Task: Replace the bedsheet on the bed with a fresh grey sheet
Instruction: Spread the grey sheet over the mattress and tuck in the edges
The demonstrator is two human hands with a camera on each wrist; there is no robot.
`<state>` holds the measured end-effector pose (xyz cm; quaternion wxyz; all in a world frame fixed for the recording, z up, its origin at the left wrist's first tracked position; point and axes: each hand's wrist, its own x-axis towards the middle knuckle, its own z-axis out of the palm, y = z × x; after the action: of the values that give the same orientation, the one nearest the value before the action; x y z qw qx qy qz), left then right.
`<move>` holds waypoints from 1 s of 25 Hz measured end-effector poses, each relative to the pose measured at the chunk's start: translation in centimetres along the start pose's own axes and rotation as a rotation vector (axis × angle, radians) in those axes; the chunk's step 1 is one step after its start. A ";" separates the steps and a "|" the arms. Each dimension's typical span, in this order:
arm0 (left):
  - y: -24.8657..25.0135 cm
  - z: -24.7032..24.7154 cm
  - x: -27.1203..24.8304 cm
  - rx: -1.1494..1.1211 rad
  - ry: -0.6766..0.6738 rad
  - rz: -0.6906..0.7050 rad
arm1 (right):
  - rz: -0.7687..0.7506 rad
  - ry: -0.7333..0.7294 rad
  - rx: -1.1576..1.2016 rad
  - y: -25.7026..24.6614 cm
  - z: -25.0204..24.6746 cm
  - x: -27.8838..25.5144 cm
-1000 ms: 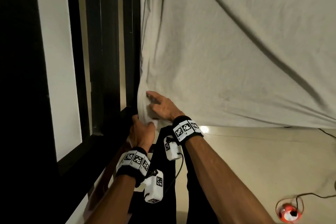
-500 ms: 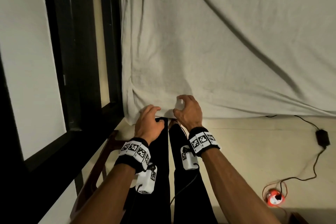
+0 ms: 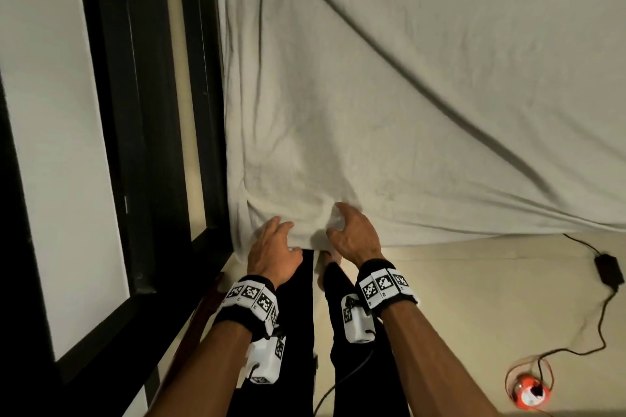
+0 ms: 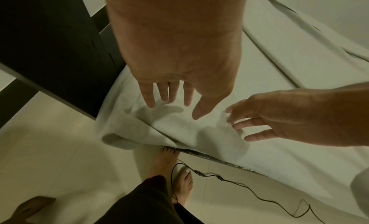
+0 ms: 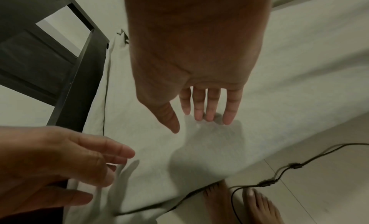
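My bare feet [image 4: 169,162] half hidden under the bed edge, pale grey cotton sheet [image 3: 406,112] spread lengthwise away from me, near-left corner bunched, my left hand [image 3: 271,247] and right hand [image 3: 355,234] above it, fingers loose, holding nothing.

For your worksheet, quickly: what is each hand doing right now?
Left hand: open, fingers spread above the sheet, holding nothing.
Right hand: open, fingers straight over the sheet, holding nothing.

Matt, creased cloth sheet [image 3: 406,105]

No legible text or labels
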<state>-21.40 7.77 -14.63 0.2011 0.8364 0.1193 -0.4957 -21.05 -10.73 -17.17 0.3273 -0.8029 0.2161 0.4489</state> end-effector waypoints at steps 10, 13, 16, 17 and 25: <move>1.8 -0.8 0.3 0.036 0.007 0.063 | 0.079 -0.107 0.014 -0.8 -2.1 -0.9; 2.7 -1.0 0.3 0.161 0.055 0.160 | 0.022 0.068 0.013 0.6 -2.9 -1.5; 3.1 -0.6 0.1 0.329 0.108 0.276 | -0.046 0.127 -0.164 2.6 -3.7 -1.8; 3.0 -0.3 0.1 0.364 0.116 0.298 | -0.062 0.108 -0.233 3.2 -3.8 -1.7; 2.2 2.4 1.6 0.309 0.166 0.250 | -0.230 0.076 -0.427 5.7 -5.0 -0.7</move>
<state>-21.66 4.67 -16.55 0.1200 0.9036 -0.0464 -0.4086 -22.15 -18.28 -16.54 0.1908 -0.8894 0.0355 0.4138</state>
